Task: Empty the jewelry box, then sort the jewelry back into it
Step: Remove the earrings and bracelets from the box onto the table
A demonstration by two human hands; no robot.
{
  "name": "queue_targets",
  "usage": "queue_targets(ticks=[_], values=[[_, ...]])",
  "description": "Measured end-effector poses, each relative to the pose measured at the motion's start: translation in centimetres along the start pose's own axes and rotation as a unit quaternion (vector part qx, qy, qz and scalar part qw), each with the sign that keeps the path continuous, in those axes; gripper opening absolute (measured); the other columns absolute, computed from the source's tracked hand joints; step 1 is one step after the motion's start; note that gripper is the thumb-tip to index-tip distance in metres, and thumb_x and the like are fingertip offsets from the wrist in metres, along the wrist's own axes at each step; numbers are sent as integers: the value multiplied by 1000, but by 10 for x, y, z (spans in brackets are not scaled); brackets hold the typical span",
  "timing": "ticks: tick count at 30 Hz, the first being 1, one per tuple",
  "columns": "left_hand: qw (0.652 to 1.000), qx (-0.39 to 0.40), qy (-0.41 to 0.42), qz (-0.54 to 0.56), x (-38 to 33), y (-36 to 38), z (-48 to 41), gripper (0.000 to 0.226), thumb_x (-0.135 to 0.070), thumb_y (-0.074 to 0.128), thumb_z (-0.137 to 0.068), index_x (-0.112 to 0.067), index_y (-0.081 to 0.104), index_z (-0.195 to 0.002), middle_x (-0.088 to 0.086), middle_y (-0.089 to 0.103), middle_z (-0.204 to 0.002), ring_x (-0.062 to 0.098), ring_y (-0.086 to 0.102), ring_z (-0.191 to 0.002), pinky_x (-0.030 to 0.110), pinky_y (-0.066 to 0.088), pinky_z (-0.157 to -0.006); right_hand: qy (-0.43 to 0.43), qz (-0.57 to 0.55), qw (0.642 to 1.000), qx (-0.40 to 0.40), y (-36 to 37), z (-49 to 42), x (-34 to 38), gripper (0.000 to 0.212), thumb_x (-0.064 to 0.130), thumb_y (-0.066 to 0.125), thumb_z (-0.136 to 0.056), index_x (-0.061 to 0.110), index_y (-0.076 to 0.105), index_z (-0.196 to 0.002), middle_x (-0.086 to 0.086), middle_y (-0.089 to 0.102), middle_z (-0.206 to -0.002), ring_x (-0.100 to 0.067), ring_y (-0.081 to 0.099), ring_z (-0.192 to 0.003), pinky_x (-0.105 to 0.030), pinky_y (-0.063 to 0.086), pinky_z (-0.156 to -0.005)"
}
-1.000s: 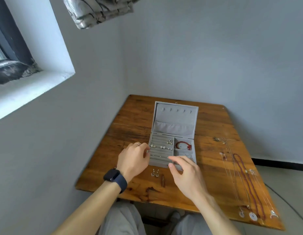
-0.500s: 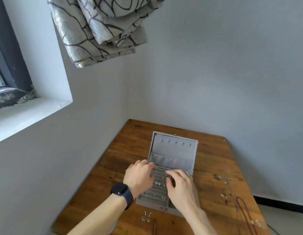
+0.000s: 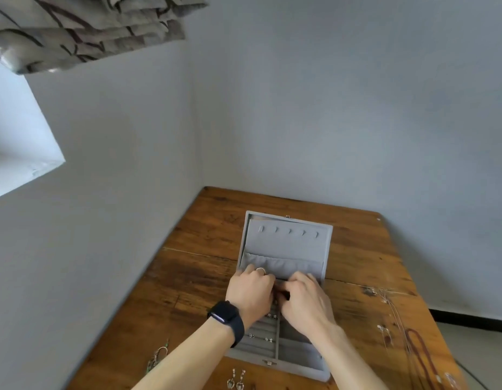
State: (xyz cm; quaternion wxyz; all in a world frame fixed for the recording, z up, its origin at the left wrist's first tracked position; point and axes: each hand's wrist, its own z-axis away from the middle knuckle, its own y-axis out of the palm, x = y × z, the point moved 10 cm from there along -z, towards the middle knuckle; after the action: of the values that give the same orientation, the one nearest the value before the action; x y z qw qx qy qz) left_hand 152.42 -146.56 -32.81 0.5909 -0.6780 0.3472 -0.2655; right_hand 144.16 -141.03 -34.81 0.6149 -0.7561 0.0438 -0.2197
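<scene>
the left hand point(image 3: 251, 291) and right hand point(image 3: 306, 301) meet knuckle to knuckle just below the middle of the frame, over the far end of the open box point(image 3: 297, 368). both have their fingers curled down into the tray. a dark bit shows in the gap between them, but the fingertips are hidden, so i cannot tell whether either hand pinches anything. the left hand wears a ring point(image 3: 260, 271) and, at the wrist, a dark watch point(image 3: 226, 316). below the hands the grey tray shows ridged rows on its left side, with a few small studs point(image 3: 268, 339) stuck in them, and a plain compartment on its right, partly under the right forearm. the lid point(image 3: 286, 243) lies tipped back above the hands, showing a row of small hooks and a gathered pocket. the box sits on a wooden table point(image 3: 216, 220). at the bottom edge, just in front of the box, lies a pair of earrings point(image 3: 235, 382). at lower left a greenish dangling piece point(image 3: 157, 358) lies beside the left forearm. at lower right, well apart from the box, lie thin chains point(image 3: 385, 330) and a red beaded necklace point(image 3: 418, 350). a patterned curtain point(image 3: 89, 26) hangs in the upper left
</scene>
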Motion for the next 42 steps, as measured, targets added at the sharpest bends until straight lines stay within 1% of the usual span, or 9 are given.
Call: queue_targets(ticks=[11,15,19,24,28,32,34,37,42], values=[[999,19,-28,-17,-4,1,4,27,-14,49,-95,-20,69,-112,3,64,-116,26,52,-116,37,45,-90,36,-24,999,2,-1,2,3,21,25,58,-89,25,68,-108,2,60,-108,-22,53,-109,-33,48,-86],[999,22,-33,-37,-7,-3,6,23,-10,51,-95,-17,69,-108,5,66,-114,26,55,-113,37,48,-90,24,-25,999,23,3,6,5,26,19,59,-90,18,60,-116,-1,56,-117,-22,50,-116,-33,46,-91],[999,23,-32,-22,-8,-6,8,22,-10,53,-94,-16,68,-108,6,67,-112,27,57,-109,38,48,-87,19,-69,997,-15,-10,22,3,13,15,48,-99,18,50,-112,-1,55,-113,-19,53,-106,-26,46,-81],[994,-16,-55,92,3,-18,20,17,-23,50,-96,-21,64,-105,1,67,-103,23,60,-100,33,49,-73,15,-134,988,-77,-38,56,-2,21,3,41,-99,24,39,-97,5,58,-98,-11,53,-89,-15,37,-64],[974,-38,-85,204,14,-34,48,10,-31,53,-93,-30,62,-96,-11,66,-95,15,62,-86,30,53,-66,22,-179,976,-122,-59,91,1,17,8,44,-101,24,43,-100,4,62,-98,-14,58,-90,-26,44,-70],[950,-52,-88,295,14,-46,93,6,-35,60,-90,-33,64,-93,-18,66,-85,2,62,-78,28,57,-67,5,-200,964,-173,-74,136,14,12,11,52,-100,16,59,-108,12,61,-101,-6,58,-92,-13,41,-78],[936,-61,-84,336,11,-48,118,3,-34,64,-90,-33,66,-92,-19,67,-83,-2,61,-77,19,54,-65,10,-209,963,-170,-71,157,19,12,12,55,-99,16,63,-107,15,60,-101,-4,58,-93,-7,38,-80],[922,-71,-85,372,6,-45,154,3,-31,68,-89,-34,66,-89,-20,67,-82,-6,60,-82,8,46,-64,18,-236,961,-145,-57,186,23,13,16,58,-98,19,65,-109,15,63,-104,-4,60,-97,-18,50,-83],[899,-67,-98,421,2,-25,201,3,-29,70,-90,-32,70,-92,-19,69,-87,-4,63,-87,10,50,-72,33,-262,958,-112,-30,225,23,19,23,58,-98,32,59,-115,20,66,-102,5,60,-96,-13,49,-82]])
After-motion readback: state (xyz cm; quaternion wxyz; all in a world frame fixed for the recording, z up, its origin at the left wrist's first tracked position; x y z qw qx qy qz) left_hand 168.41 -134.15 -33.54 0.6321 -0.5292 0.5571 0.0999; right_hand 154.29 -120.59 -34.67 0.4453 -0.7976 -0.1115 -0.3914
